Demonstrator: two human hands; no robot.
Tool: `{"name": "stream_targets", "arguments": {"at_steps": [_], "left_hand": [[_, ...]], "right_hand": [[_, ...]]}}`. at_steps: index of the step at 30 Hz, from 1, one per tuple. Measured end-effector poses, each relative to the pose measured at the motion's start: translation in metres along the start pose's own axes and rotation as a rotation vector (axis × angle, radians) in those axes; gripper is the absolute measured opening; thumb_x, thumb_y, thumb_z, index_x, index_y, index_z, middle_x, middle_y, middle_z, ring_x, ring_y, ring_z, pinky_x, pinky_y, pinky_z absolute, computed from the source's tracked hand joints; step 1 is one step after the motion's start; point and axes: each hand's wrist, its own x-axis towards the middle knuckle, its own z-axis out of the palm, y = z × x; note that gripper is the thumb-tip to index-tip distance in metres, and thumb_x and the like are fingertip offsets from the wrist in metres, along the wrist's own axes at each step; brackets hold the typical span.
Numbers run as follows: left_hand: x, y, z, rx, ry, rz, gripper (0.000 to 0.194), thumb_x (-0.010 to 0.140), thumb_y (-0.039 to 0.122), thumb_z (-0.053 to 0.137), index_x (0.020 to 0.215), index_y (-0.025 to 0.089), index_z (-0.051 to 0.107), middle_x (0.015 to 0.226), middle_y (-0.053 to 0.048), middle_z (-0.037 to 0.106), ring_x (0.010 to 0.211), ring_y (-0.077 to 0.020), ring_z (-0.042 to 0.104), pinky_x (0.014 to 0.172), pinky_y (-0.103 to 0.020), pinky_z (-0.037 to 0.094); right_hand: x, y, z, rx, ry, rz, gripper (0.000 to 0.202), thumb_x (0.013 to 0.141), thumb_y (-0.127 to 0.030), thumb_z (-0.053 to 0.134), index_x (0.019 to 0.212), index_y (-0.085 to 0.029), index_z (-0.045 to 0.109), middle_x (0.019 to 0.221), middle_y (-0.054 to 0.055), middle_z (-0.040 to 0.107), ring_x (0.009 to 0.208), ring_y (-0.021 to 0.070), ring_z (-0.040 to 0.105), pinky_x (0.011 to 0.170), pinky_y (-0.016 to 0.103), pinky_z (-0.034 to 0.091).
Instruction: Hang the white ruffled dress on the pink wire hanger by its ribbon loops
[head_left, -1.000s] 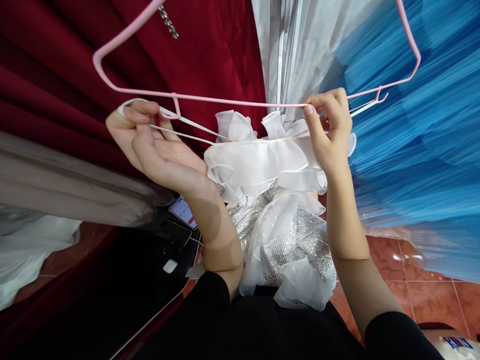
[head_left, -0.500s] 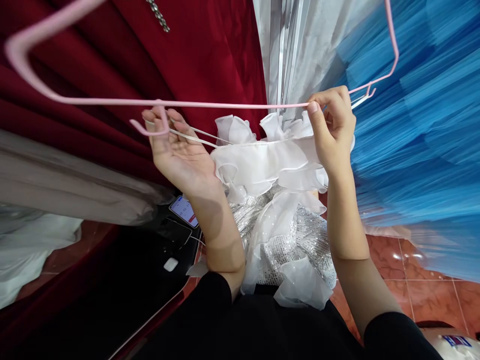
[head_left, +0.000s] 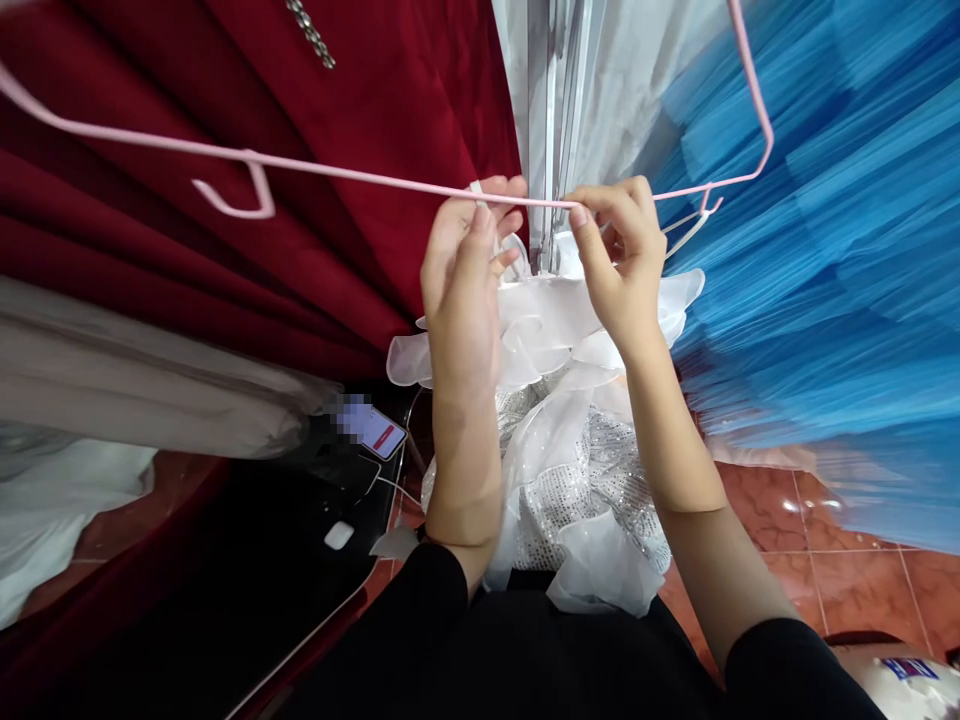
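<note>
My right hand (head_left: pixel 622 265) pinches the lower bar of a pink clothes hanger (head_left: pixel 337 172). Close beside it, my left hand (head_left: pixel 465 280) is raised at the bar with a white strap (head_left: pixel 477 190) between thumb and fingers; its other fingers are partly spread. Below both hands hangs a white ruffled dress (head_left: pixel 547 310) with silver sequins, its lower part reaching my lap. Another white strap (head_left: pixel 686 236) of the dress is looped at the hanger's right hook. The left hook (head_left: pixel 240 210) carries nothing. My forearms hide part of the dress.
Dark red fabric (head_left: pixel 390 90) hangs ahead and to the left, blue tulle (head_left: pixel 840 250) to the right. On a black surface (head_left: pixel 247 560) at the lower left lie a lit phone (head_left: pixel 382 435) and a small white case (head_left: pixel 339 535). The floor is red tile (head_left: pixel 847 590).
My left hand has moved right with the strap, from beside the left hook to near my right hand. The hanger has shifted left and tilted, its left side higher.
</note>
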Motion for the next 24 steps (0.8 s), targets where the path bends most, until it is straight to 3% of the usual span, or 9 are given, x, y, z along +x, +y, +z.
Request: {"name": "stream_targets", "arguments": {"at_steps": [5, 10, 12, 15, 16, 17, 19, 21, 24], "left_hand": [[0.008, -0.018, 0.024, -0.125, 0.099, 0.058, 0.029, 0.103, 0.042, 0.035, 0.098, 0.023, 0.057, 0.115, -0.009, 0.067, 0.118, -0.0238, 0.060, 0.096, -0.038, 0.047], [0.013, -0.028, 0.032, -0.011, 0.194, 0.135, 0.032, 0.102, 0.052, 0.032, 0.091, 0.027, 0.048, 0.095, -0.003, 0.064, 0.111, -0.0200, 0.063, 0.095, -0.035, 0.051], [0.016, -0.026, 0.030, -0.060, 0.166, 0.151, 0.030, 0.103, 0.047, 0.031, 0.089, 0.026, 0.047, 0.090, -0.003, 0.061, 0.105, -0.0194, 0.064, 0.092, -0.034, 0.052], [0.022, -0.023, 0.023, -0.113, 0.140, 0.117, 0.029, 0.105, 0.041, 0.028, 0.088, 0.024, 0.045, 0.084, -0.003, 0.058, 0.095, -0.0181, 0.065, 0.087, -0.032, 0.051], [0.023, -0.023, 0.021, -0.118, 0.135, 0.101, 0.029, 0.105, 0.042, 0.029, 0.088, 0.024, 0.045, 0.084, -0.003, 0.057, 0.093, -0.0180, 0.065, 0.084, -0.032, 0.051], [0.024, -0.023, 0.020, -0.127, 0.131, 0.095, 0.029, 0.104, 0.043, 0.030, 0.088, 0.024, 0.045, 0.083, -0.003, 0.056, 0.092, -0.0181, 0.065, 0.082, -0.031, 0.050], [0.024, -0.025, 0.020, -0.147, 0.125, 0.114, 0.029, 0.104, 0.044, 0.033, 0.088, 0.023, 0.045, 0.084, -0.004, 0.055, 0.091, -0.0180, 0.064, 0.076, -0.029, 0.049], [0.023, -0.027, 0.020, -0.151, 0.130, 0.148, 0.028, 0.104, 0.042, 0.032, 0.088, 0.023, 0.045, 0.083, -0.004, 0.055, 0.089, -0.0173, 0.064, 0.070, -0.027, 0.048], [0.022, -0.028, 0.019, -0.125, 0.135, 0.179, 0.029, 0.105, 0.039, 0.029, 0.088, 0.022, 0.045, 0.081, -0.004, 0.055, 0.088, -0.0180, 0.064, 0.063, -0.026, 0.045]], "right_hand": [[-0.004, -0.009, -0.004, 0.030, -0.055, 0.035, 0.029, 0.093, -0.044, 0.052, 0.119, -0.040, 0.064, 0.105, 0.003, 0.057, 0.089, 0.0155, 0.059, 0.067, 0.029, 0.053], [-0.022, -0.012, -0.018, 0.082, -0.091, -0.058, 0.042, 0.089, -0.041, 0.055, 0.131, -0.044, 0.053, 0.140, 0.001, 0.048, 0.122, 0.0224, 0.052, 0.071, 0.031, 0.057], [-0.032, -0.001, -0.022, 0.072, 0.136, -0.068, 0.039, 0.088, -0.039, 0.057, 0.127, -0.042, 0.054, 0.142, 0.002, 0.044, 0.121, 0.0230, 0.053, 0.078, 0.035, 0.057], [-0.039, 0.029, -0.034, 0.079, 0.644, 0.010, 0.026, 0.087, -0.034, 0.058, 0.113, -0.034, 0.056, 0.121, 0.003, 0.050, 0.096, 0.0169, 0.059, 0.079, 0.037, 0.053], [-0.040, 0.040, -0.039, 0.107, 0.715, 0.046, 0.022, 0.085, -0.032, 0.061, 0.107, -0.031, 0.056, 0.111, 0.002, 0.053, 0.088, 0.0147, 0.059, 0.078, 0.036, 0.051], [-0.039, 0.049, -0.044, 0.147, 0.689, 0.089, 0.016, 0.084, -0.031, 0.063, 0.100, -0.028, 0.057, 0.100, 0.000, 0.055, 0.082, 0.0131, 0.058, 0.075, 0.034, 0.049], [-0.038, 0.059, -0.054, 0.199, 0.477, 0.178, 0.011, 0.084, -0.033, 0.065, 0.085, -0.024, 0.059, 0.082, -0.002, 0.057, 0.072, 0.0107, 0.055, 0.068, 0.029, 0.045], [-0.039, 0.060, -0.060, 0.198, 0.266, 0.248, 0.021, 0.087, -0.039, 0.061, 0.075, -0.022, 0.060, 0.072, -0.003, 0.058, 0.065, 0.0092, 0.053, 0.064, 0.027, 0.041], [-0.043, 0.049, -0.065, 0.167, 0.219, 0.266, 0.033, 0.089, -0.045, 0.057, 0.067, -0.021, 0.061, 0.065, -0.002, 0.059, 0.060, 0.0095, 0.051, 0.062, 0.028, 0.040]]}}
